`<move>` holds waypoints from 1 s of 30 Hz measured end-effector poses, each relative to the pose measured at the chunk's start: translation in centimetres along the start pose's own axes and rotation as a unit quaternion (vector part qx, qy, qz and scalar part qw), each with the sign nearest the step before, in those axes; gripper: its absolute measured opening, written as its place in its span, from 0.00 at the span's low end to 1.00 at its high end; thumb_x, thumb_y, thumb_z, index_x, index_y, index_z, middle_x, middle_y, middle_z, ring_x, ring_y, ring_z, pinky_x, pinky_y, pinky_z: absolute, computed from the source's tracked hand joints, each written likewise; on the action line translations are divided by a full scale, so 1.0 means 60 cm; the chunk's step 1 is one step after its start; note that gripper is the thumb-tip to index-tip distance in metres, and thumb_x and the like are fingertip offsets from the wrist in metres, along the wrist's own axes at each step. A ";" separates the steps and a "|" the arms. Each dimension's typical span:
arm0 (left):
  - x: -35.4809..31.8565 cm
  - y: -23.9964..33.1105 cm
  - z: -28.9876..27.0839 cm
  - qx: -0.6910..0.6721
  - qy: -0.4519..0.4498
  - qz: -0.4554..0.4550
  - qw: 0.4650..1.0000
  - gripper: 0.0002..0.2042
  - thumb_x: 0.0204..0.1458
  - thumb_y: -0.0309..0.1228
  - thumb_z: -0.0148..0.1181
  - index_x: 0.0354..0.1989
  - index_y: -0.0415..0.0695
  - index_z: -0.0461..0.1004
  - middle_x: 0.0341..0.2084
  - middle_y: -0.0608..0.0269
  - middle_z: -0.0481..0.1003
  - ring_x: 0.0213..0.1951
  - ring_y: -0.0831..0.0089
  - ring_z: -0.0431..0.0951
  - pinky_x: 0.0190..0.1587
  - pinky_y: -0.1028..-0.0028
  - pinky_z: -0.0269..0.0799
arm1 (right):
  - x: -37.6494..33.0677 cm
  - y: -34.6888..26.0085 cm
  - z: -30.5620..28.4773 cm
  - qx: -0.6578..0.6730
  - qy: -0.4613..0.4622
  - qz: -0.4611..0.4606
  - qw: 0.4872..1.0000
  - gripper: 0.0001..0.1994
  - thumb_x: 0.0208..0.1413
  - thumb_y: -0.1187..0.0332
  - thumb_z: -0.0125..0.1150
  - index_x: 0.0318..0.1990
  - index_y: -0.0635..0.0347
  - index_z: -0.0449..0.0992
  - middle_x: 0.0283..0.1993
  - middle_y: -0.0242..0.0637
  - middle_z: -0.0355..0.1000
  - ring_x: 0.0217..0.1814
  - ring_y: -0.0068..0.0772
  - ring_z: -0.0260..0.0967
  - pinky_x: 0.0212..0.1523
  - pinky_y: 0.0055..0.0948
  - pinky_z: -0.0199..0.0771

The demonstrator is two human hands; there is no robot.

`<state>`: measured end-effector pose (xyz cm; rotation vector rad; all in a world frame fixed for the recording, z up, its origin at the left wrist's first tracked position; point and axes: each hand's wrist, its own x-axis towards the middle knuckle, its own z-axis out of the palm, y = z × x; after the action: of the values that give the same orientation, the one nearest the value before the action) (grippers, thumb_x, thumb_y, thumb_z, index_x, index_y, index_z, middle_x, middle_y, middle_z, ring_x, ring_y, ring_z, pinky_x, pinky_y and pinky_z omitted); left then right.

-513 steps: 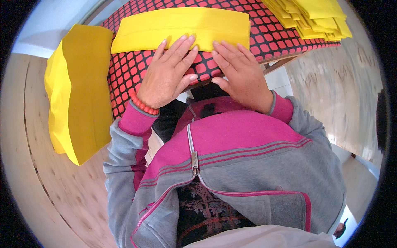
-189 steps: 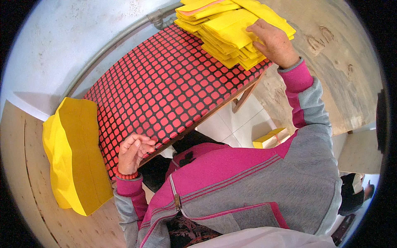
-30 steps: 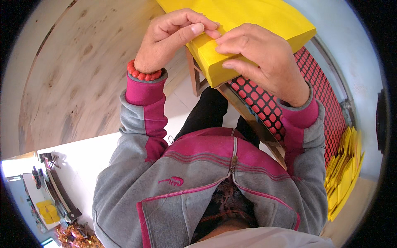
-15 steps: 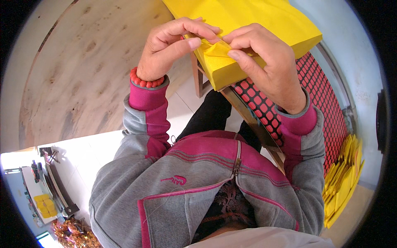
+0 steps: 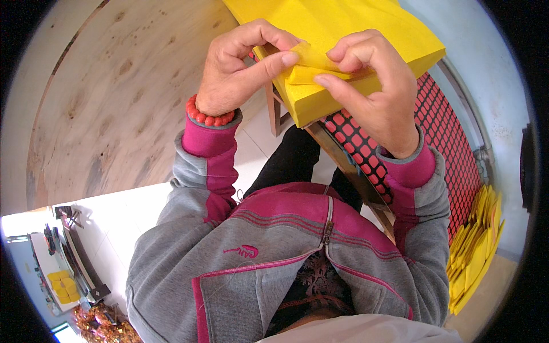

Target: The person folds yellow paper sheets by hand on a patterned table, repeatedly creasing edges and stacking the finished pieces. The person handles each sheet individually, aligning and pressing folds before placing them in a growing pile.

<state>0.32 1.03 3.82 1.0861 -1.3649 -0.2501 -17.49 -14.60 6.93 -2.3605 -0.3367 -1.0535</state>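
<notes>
A small yellow folded piece (image 5: 311,75), thin like paper or cloth, is between my hands above a thick yellow stack (image 5: 317,104). My left hand (image 5: 243,67), with a red bead bracelet at its wrist, pinches the piece's left end between thumb and forefinger. On the other side my right hand (image 5: 377,86) has its fingers curled at the right end. Its thumb tip lies against the lower fold, and its forefinger is bent just above. Where the right fingertips meet the piece is partly hidden.
The stack rests on a bench with a red-and-black checked cover (image 5: 446,131) beside a pale wall. A wooden board (image 5: 114,103) stretches along the left. Yellow folded pieces (image 5: 474,248) hang or stand at the lower right. Tinsel-like material (image 5: 103,323) lies lower left.
My hands have moved slightly apart. The piece, bunched into a small point before, is now drawn out as a longer folded strip. The right forefinger has lifted and curled back.
</notes>
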 end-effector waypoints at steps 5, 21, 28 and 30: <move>0.002 -0.003 0.008 -0.024 0.037 -0.033 0.998 0.04 0.58 0.21 0.63 0.40 0.39 0.75 0.38 0.64 0.80 0.40 0.79 0.77 0.46 0.78 0.73 | 0.004 0.005 -0.003 -0.023 0.000 -0.041 0.999 0.08 0.52 0.78 0.67 0.38 0.64 0.74 0.52 0.47 0.76 0.44 0.37 0.75 0.45 0.28 0.75; 0.003 -0.004 -0.011 -0.034 -0.069 0.029 0.997 0.06 0.59 0.20 0.56 0.41 0.36 0.78 0.42 0.61 0.79 0.46 0.75 0.77 0.52 0.76 0.70 | -0.005 0.005 -0.005 -0.024 -0.026 -0.017 0.999 0.05 0.56 0.77 0.64 0.37 0.65 0.74 0.56 0.49 0.75 0.50 0.39 0.76 0.48 0.29 0.75; -0.002 -0.008 0.010 -0.057 0.021 -0.041 0.997 0.05 0.59 0.25 0.64 0.39 0.38 0.76 0.37 0.67 0.78 0.42 0.80 0.76 0.48 0.78 0.71 | -0.006 0.007 -0.009 -0.027 0.004 -0.026 0.999 0.09 0.53 0.78 0.66 0.40 0.64 0.73 0.56 0.49 0.75 0.50 0.37 0.76 0.48 0.28 0.75; 0.000 -0.010 0.016 -0.058 0.034 -0.034 0.997 0.04 0.59 0.24 0.64 0.39 0.39 0.75 0.37 0.66 0.78 0.42 0.81 0.76 0.48 0.78 0.71 | -0.005 0.009 -0.011 -0.039 -0.001 -0.051 0.998 0.09 0.53 0.78 0.66 0.40 0.64 0.73 0.57 0.50 0.74 0.51 0.38 0.75 0.49 0.29 0.75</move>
<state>-0.27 0.26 3.24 1.0359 -1.2383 -0.3357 -17.86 -15.43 6.90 -2.4362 -0.4280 -1.1305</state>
